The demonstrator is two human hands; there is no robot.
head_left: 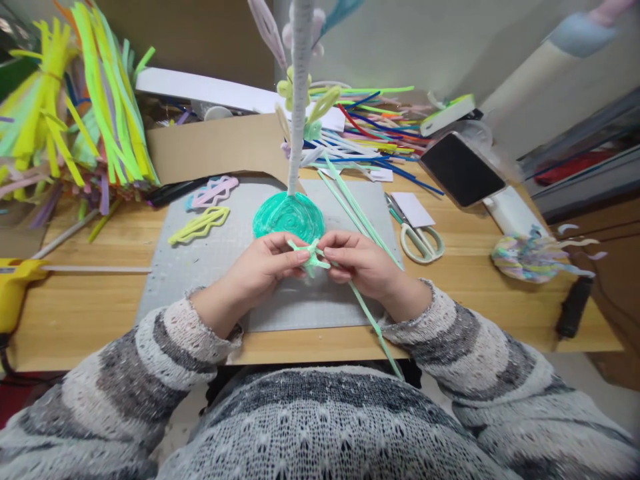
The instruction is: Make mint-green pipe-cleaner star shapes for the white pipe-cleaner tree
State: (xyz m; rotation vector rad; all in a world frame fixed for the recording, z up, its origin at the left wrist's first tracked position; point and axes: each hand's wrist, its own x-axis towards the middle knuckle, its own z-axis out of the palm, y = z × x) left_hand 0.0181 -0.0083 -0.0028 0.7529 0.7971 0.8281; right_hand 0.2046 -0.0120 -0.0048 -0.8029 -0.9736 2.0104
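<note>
My left hand (265, 267) pinches the left side of a small light green pipe-cleaner shape (313, 257), which has several short looped points. From the other side, my right hand (363, 263) grips the same shape between thumb and fingers. A long pale green strand (367, 310) runs down from beneath my right hand, over the mat's edge. Just behind my hands lies a round green coiled base (289, 213), with a white wrapped stem (300, 100) standing up from it. Flower and leaf shapes hang on the stem.
On the grey mat (210, 287) lie yellow (200, 225) and pink-blue zigzag pieces (214, 193). Scissors (420, 241) and a phone (463, 169) are to the right. A yellow glue gun (15, 287) is at left, below bundled pipe cleaners (107, 100).
</note>
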